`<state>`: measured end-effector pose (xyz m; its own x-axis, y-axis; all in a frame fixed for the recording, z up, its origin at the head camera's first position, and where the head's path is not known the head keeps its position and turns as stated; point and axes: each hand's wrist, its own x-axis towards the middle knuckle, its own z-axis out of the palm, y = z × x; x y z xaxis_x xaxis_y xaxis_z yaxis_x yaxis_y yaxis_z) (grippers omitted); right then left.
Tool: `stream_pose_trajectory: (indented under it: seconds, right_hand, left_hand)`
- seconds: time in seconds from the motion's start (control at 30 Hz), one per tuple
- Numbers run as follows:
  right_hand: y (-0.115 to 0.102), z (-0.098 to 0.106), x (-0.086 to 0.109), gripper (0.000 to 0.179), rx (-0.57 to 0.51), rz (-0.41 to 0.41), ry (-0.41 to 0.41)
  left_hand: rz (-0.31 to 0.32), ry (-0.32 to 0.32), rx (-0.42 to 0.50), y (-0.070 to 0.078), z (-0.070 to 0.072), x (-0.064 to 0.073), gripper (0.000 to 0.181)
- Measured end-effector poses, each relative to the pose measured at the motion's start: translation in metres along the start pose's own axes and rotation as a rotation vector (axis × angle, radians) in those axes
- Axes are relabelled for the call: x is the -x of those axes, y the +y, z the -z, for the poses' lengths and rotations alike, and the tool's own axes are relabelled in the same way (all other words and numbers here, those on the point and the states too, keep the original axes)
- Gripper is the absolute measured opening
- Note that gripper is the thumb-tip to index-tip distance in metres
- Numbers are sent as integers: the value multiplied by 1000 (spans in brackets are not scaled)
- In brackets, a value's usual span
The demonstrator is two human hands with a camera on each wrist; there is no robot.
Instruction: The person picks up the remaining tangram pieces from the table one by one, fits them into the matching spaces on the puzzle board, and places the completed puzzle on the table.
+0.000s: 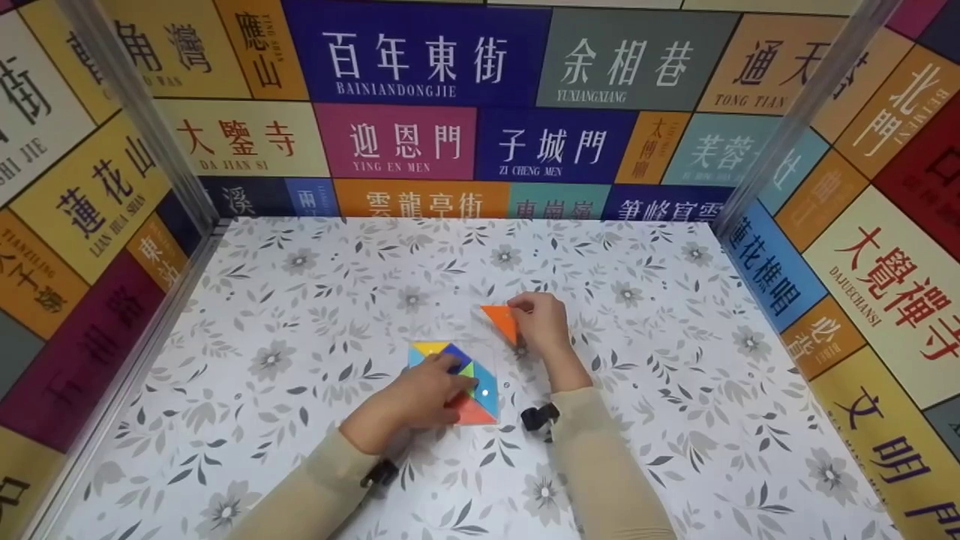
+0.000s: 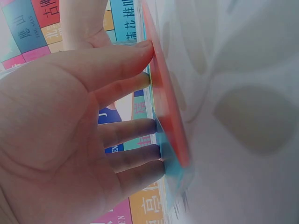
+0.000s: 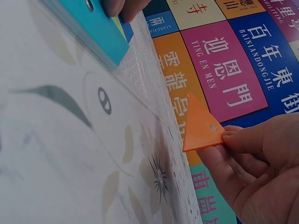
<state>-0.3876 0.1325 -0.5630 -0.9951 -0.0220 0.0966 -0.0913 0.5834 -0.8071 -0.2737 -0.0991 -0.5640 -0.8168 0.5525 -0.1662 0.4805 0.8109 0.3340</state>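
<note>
My right hand pinches an orange triangle tangram piece by one corner between thumb and fingers. In the right wrist view this triangle is held up off the table, tilted. Nearer to me lies a clear square tangram tray filled with coloured pieces, its far right corner bare. My left hand rests on it, fingertips touching the pieces. Yellow, dark blue, green, light blue and red pieces show; the hand hides part of them. Extended left fingers reach the tray's surface.
A white tabletop with a grey floral print lies under everything. Walls covered in coloured signs stand at the back and both sides. Clear corner posts rise at the back. Each wrist carries a black strap device.
</note>
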Motion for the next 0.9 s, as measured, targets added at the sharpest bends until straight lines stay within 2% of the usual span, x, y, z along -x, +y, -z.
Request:
stream_pose_trajectory:
  seconds: [0.47, 0.9]
  right_hand:
    - [-1, -6, 1, 13, 45, 52, 7]
    - [-3, -7, 4, 12, 34, 58, -25]
  left_hand:
    - [-23, 15, -20, 0, 1, 1, 56]
    - [15, -12, -2, 2, 1, 0, 57]
